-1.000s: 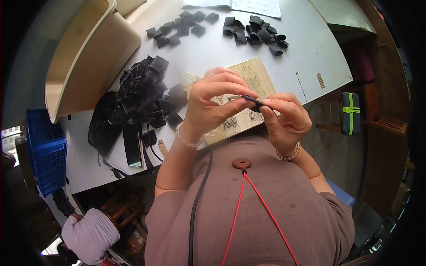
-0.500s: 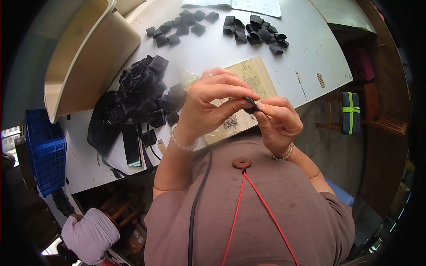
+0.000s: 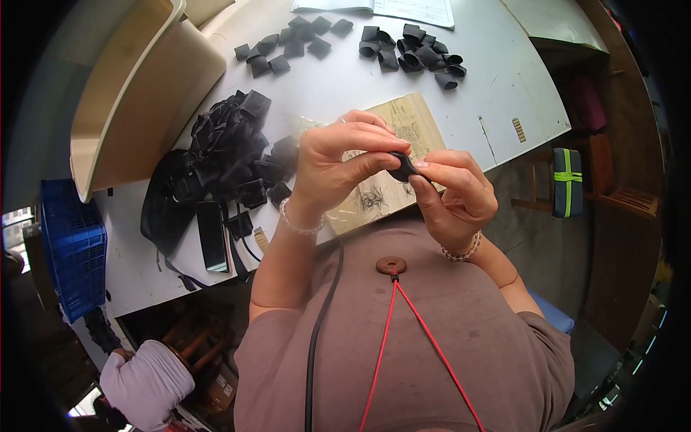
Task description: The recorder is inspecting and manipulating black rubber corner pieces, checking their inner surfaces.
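Note:
Between my two hands a small black fabric piece (image 3: pixel 403 167) is held above a worn wooden board (image 3: pixel 410 119). My left hand (image 3: pixel 342 155) pinches its upper left end between thumb and fingers. The thumb and forefinger of my right hand (image 3: pixel 457 194) grip its lower right end. A large heap of black fabric pieces (image 3: pixel 227 137) lies to the left of my left hand. Farther back are two groups: flat black pieces (image 3: pixel 299 36) on the left, and black pieces opened into loops (image 3: pixel 417 50) on the right.
A beige plastic bin (image 3: pixel 144 93) stands at the left, beside a blue crate (image 3: pixel 72 245). A phone (image 3: pixel 213 236) lies near the table's front edge. An open notebook (image 3: pixel 414 11) is at the back. Another person (image 3: pixel 147 381) sits at lower left; a stool (image 3: pixel 567 183) stands at right.
My hands have drawn slightly apart, and more of the black fabric piece shows between them. My right hand has shifted a little to the right.

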Demonstrator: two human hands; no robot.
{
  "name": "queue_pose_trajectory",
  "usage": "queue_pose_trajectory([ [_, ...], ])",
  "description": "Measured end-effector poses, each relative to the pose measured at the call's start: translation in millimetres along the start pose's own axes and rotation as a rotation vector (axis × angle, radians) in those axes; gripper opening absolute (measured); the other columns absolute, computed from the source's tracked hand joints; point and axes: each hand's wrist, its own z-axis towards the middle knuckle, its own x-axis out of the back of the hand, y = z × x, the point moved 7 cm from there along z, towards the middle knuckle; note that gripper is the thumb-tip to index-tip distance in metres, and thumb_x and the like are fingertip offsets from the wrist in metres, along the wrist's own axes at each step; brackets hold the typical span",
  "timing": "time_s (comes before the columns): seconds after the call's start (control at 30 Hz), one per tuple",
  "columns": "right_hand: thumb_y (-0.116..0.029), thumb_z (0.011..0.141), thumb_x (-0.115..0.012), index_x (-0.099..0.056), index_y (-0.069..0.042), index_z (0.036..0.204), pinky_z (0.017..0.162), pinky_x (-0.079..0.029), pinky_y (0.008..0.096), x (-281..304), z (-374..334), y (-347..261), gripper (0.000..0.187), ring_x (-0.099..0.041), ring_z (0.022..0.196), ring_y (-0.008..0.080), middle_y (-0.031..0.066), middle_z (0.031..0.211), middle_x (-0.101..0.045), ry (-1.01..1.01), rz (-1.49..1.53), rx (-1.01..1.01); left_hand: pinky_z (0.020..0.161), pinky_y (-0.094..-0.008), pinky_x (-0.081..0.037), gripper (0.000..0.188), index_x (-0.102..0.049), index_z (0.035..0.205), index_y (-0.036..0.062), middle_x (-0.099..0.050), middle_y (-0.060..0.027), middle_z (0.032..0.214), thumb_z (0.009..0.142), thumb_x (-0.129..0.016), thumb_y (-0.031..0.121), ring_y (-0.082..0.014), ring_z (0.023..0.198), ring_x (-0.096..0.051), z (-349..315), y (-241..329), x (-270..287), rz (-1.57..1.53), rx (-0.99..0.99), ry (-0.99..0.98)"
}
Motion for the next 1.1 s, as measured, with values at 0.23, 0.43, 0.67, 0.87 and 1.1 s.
queue_pose_trajectory([
  [0.23,0.008,0.069,-0.070,-0.063,-0.001,0.087,0.057,-0.048,0.0242,2.2,-12.2,9.4,0.022,-0.061,0.067,0.0166,0.0098,0.079,-0.062,0.007,0.007,0.008,0.085,-0.0325,-0.042,0.017,-0.069,0.084,0.0018,-0.069,-0.0074,0.082,0.070,-0.073,0.010,-0.0207,0.090,-0.056,-0.3,-0.6,-7.9,-0.007,0.065,-0.059],
  [0.43,0.007,0.069,-0.070,-0.063,-0.001,0.088,0.058,-0.048,0.0247,-1.5,-14.3,10.4,0.022,-0.061,0.067,0.0166,0.0097,0.079,-0.062,0.014,0.037,-0.002,0.085,-0.0327,-0.042,0.016,-0.069,0.084,0.0022,-0.069,-0.0069,0.082,0.071,-0.073,0.010,-0.0204,0.090,-0.056,1.3,2.5,-8.3,0.025,0.067,-0.095],
  [0.67,0.007,0.069,-0.071,-0.063,-0.001,0.089,0.059,-0.048,0.0247,1.7,-7.3,6.4,0.023,-0.061,0.068,0.0171,0.0098,0.080,-0.062,0.003,-0.018,-0.055,0.077,-0.0287,-0.046,0.015,-0.070,0.087,0.0021,-0.068,-0.0049,0.082,0.074,-0.072,0.009,-0.0171,0.086,-0.056,-2.6,-6.7,-4.3,-0.131,0.086,0.014],
  [0.87,0.007,0.068,-0.071,-0.064,-0.001,0.089,0.058,-0.048,0.0247,-2.9,0.9,2.5,0.023,-0.061,0.067,0.0171,0.0094,0.079,-0.062,0.013,-0.031,-0.005,0.078,-0.0292,-0.047,0.017,-0.068,0.089,-0.0004,-0.068,-0.0079,0.084,0.080,-0.067,0.014,-0.0189,0.089,-0.056,-4.7,-11.9,0.9,-0.255,0.055,0.071],
  [1.1,0.005,0.066,-0.073,-0.065,-0.001,0.089,0.055,-0.048,0.0250,-12.9,12.0,0.0,0.025,-0.060,0.066,0.0170,0.0086,0.077,-0.062,0.024,-0.086,0.035,0.080,-0.0294,-0.046,0.019,-0.065,0.094,-0.0018,-0.066,-0.0102,0.087,0.083,-0.064,0.014,-0.0182,0.089,-0.056,-13.3,-17.0,10.1,-0.285,0.060,0.172],
])
